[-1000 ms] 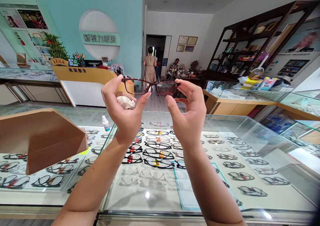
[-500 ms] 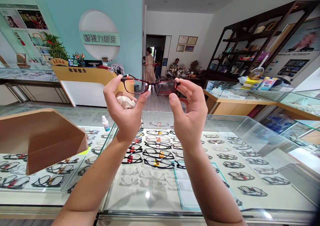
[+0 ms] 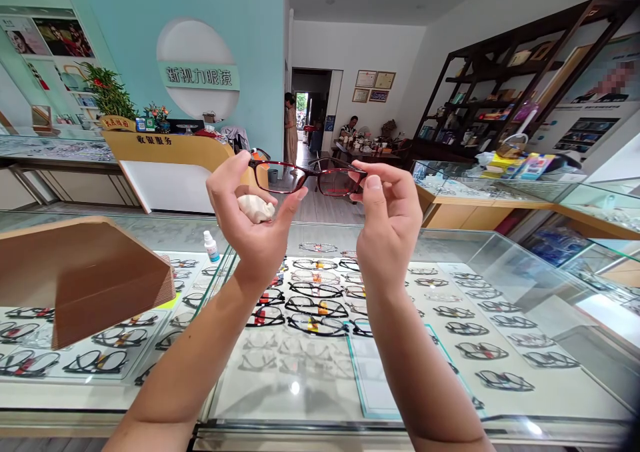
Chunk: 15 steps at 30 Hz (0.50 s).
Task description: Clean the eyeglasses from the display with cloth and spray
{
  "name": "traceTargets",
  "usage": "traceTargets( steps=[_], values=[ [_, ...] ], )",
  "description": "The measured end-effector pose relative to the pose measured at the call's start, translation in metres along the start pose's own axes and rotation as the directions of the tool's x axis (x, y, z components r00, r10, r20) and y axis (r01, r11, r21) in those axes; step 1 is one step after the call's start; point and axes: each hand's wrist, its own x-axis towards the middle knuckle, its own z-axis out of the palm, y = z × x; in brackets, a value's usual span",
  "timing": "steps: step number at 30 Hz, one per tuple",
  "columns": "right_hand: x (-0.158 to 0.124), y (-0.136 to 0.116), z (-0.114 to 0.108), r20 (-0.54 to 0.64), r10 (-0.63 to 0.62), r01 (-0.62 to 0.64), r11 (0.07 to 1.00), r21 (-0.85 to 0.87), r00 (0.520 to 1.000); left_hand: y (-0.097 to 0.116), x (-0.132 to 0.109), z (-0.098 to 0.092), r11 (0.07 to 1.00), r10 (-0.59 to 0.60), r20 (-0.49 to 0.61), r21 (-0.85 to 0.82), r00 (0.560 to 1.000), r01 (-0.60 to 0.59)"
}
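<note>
A pair of dark red-brown eyeglasses is raised above the glass counter, its lenses toward the doorway. My left hand grips the left end of the frame with thumb and fingers, and a crumpled whitish cloth is tucked in the same palm. At the other end, my right hand pinches the frame near the hinge. The glass display counter lies below both forearms, with rows of eyeglass frames under its top.
A brown cardboard box and a small white bottle stand on the counter at left. A teal-edged sheet lies under my right forearm. Beyond are a yellow-fronted desk, dark shelves, and two people near the doorway.
The eyeglasses have shifted slightly right and tilted down at their right end. My right hand has moved a little right and its thumb has risen to the frame. A standing person moved left.
</note>
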Motion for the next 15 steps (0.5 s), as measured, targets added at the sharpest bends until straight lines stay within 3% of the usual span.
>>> traceTargets(
  steps=[7,15],
  values=[
    [0.004,0.008,-0.001,-0.018,0.154,-0.151,0.982,0.112,0.988,0.005,-0.002,0.002,0.999,0.007,0.003,0.041,1.000,-0.007],
    [0.001,-0.010,-0.001,-0.090,0.005,-0.008,0.999,-0.033,0.996,0.008,-0.003,0.006,0.985,-0.159,0.082,-0.049,0.984,0.163]
  ],
)
